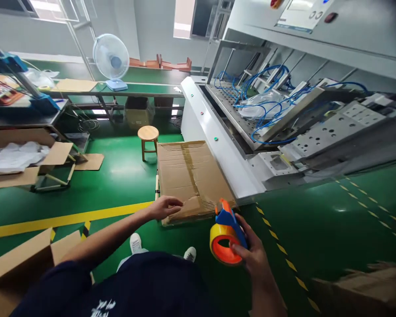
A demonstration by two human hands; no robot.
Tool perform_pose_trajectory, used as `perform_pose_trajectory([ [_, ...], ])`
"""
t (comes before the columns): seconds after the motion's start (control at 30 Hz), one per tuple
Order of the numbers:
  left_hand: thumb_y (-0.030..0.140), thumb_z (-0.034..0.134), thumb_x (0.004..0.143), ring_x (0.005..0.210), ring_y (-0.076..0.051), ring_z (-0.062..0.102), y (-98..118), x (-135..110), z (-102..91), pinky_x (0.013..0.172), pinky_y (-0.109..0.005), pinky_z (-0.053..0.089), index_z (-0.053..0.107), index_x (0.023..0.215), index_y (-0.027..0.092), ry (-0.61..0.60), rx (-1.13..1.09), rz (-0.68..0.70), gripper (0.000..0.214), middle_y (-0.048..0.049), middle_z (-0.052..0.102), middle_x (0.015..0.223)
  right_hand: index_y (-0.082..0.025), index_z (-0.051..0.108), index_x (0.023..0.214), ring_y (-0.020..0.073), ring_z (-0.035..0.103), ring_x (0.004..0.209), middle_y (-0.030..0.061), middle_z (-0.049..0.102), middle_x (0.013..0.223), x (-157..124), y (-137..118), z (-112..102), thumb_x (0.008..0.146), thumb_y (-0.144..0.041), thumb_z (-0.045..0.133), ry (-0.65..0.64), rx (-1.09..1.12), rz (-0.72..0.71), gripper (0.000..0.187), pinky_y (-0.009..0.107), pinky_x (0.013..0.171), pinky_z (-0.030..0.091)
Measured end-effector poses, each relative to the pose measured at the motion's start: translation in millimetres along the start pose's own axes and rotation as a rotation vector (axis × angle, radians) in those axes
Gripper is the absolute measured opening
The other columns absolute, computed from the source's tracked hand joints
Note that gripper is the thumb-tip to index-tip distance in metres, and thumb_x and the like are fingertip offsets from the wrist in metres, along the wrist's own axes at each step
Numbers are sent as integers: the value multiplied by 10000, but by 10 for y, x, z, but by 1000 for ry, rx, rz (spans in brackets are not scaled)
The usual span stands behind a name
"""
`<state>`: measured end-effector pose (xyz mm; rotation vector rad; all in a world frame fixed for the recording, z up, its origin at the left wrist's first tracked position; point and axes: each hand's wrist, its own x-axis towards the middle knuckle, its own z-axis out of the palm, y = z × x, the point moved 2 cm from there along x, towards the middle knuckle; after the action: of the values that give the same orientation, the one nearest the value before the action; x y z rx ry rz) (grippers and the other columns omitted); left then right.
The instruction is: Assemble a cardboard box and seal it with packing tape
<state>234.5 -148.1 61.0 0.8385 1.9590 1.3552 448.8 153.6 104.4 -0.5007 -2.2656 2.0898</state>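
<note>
Cardboard box [206, 176] and tape dispenser [229, 220]

A grey and white machine [317, 141] was set along the right side. A green-topped bench [148, 77] was stretched across the back. The cardboard box, closed and creased, was placed in the centre, just beside the machine; its top was crossed by a strip of brown tape [190, 167]. A second, open box [23, 257] was partly shown at lower left. A pale blue fan [111, 59] was stood on the bench; a wooden stool [148, 133] was placed near the box's far left corner.

The tape dispenser, fitted with a yellow roll [216, 233], was held near the box's near right corner by the right hand [254, 248], its fingers wrapped around the blue handle. The left hand [165, 207] was poised at the near left edge, fingers loosely bent and close together; whether the cardboard was touched could not be told.
</note>
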Motion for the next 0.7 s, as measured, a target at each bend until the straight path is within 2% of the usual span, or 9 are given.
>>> perform_pose_trajectory([
  [0.03,580,626,973,1069,-252,729,-116,-231,-224,929,-328,542,780,1207,109,40,-72,-54,547,-142,768,1198,-252,483,1603,192,680,888,97,703,1250,146,-66,353,819,-393,796,-8,69,-20,856,298,782,583],
  [0.1,647,653,938,1094,-259,723,-269,-633,-658,977,-345,543,780,1172,106,143,-185,-128,603,-152,765,1196,-250,478,1591,215,702,937,104,697,1304,430,-201,1063,766,-382,808,-50,208,-31,899,319,805,596],
  [0.17,706,692,893,1123,-266,717,-299,-939,-1073,1020,-361,536,780,1149,113,258,-257,-153,652,-154,765,1192,-222,486,1570,247,715,1021,123,689,1345,687,-339,1680,753,-396,796,-106,242,-87,891,348,852,607],
  [0.27,752,735,846,1125,-268,722,-181,-1185,-1628,1022,-372,540,772,1155,118,388,-371,-145,706,-162,767,1182,-194,491,1551,289,685,1221,144,654,1429,987,-529,2312,801,-409,773,-145,35,-239,830,406,1004,588],
  [0.37,766,749,833,1117,-272,722,-47,-1196,-2047,988,-378,551,759,1176,107,468,-481,-114,743,-172,764,1174,-186,498,1549,277,683,1228,150,657,1417,1212,-724,2681,870,-336,730,-95,-362,-509,733,408,1019,574],
  [0.43,776,747,828,1115,-275,715,-20,-1104,-2249,979,-379,549,762,1176,100,494,-518,-94,760,-176,759,1174,-184,500,1542,247,709,1104,148,687,1318,1363,-846,2868,909,-286,697,-52,-584,-703,670,372,928,584],
  [0.5,778,741,828,1121,-281,707,-49,-964,-2415,987,-383,540,769,1165,96,487,-532,-89,761,-180,754,1176,-186,487,1542,211,696,931,121,699,1156,1547,-939,3034,940,-270,667,-44,-705,-830,634,338,811,570],
  [0.6,761,723,854,1137,-294,697,-134,-719,-2675,1015,-400,524,766,1198,95,429,-533,-89,751,-181,747,1210,-200,482,1554,190,634,794,68,644,988,1898,-1007,3237,948,-274,652,-62,-824,-906,633,318,714,518],
  [0.7,728,690,907,1205,-303,675,-183,-427,-3006,1093,-407,488,758,1266,107,313,-463,-61,721,-164,736,1278,-197,518,1549,181,615,750,46,613,937,2329,-1025,3369,934,-272,655,-38,-899,-917,635,307,671,469],
])
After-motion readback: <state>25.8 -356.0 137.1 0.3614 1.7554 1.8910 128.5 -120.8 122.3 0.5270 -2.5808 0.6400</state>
